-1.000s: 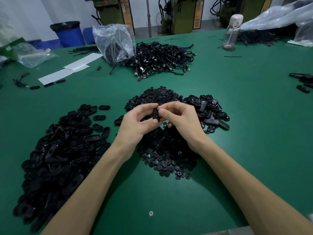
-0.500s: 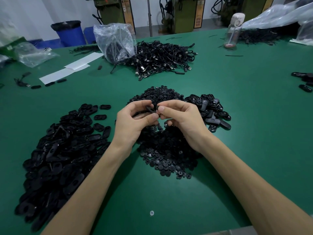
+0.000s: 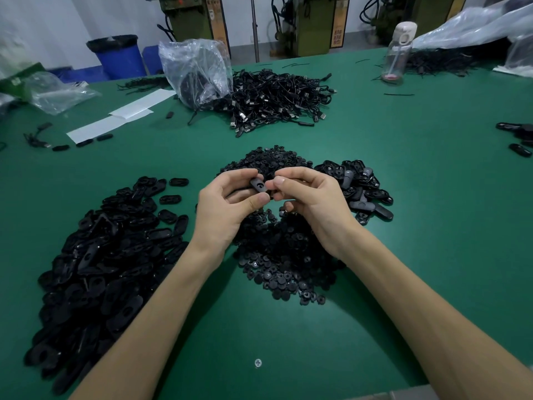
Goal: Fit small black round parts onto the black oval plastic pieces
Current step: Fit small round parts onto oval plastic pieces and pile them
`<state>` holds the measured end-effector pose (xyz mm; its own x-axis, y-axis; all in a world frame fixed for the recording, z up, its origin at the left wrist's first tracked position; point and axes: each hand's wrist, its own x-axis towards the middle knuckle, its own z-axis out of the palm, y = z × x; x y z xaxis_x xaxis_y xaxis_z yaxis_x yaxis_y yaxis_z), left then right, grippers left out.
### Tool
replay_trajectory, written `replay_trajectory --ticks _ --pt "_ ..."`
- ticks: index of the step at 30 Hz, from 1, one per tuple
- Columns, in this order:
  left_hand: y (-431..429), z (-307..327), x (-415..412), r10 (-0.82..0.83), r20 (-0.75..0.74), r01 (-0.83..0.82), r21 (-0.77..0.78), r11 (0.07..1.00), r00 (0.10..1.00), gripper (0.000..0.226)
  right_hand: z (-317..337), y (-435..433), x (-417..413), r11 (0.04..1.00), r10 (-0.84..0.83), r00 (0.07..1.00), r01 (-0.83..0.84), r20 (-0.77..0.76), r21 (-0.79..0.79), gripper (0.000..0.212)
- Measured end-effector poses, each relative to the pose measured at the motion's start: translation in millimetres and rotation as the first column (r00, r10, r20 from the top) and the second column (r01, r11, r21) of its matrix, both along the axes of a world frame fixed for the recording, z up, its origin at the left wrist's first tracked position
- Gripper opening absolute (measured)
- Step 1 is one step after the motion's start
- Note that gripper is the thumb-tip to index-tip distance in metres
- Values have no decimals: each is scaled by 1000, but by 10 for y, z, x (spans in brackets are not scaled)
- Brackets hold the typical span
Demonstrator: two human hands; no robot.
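The left hand (image 3: pixel 227 209) is closed on one oval piece (image 3: pixel 258 184), which is pinched between thumb and curled fingers and is held above the table (image 3: pixel 432 241) with its holed face turned up. The right hand (image 3: pixel 311 203) is brought in from 3 o'clock, and its thumb and forefinger are pressed together against the near end of the same piece; whether a round part is nipped between them cannot be told, as the spot is hidden by the fingertips. The piece thus lies between the two hands, touched by both. Directly under the hands, from 6 o'clock round to 12 o'clock, the pile of round parts (image 3: pixel 288 255) is spread. At 3 o'clock, just beside the right hand, a small pile of ovals (image 3: pixel 360 186) is gathered, several of them shown with a round part seated, so these are judged to be the finished ones. At 8 o'clock a far larger heap of oval pieces (image 3: pixel 101 255) is seen, apparently not yet fitted. The task is therefore judged to be at an early stage: a small share is done and the bulk is left. Farther out at 12 o'clock a tangle of cables (image 3: pixel 274 99) and a plastic bag (image 3: pixel 199 70) are seen.
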<state>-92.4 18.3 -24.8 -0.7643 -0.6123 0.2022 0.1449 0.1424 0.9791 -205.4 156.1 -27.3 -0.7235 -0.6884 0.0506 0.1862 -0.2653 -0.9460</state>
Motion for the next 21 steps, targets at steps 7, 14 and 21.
replay_trajectory --ticks 7,14,21 --pt "20 2 3 22 12 -20 -93 995 1000 46 -16 1 -16 997 -47 999 46 13 58 10" --pt "17 -16 10 58 41 -50 -184 982 997 40 -9 -11 -3 996 -23 1000 23 -5 81 8" --pt "31 -6 2 76 12 -73 -131 989 997 35 -18 -16 -8 991 -54 996 62 -72 114 9"
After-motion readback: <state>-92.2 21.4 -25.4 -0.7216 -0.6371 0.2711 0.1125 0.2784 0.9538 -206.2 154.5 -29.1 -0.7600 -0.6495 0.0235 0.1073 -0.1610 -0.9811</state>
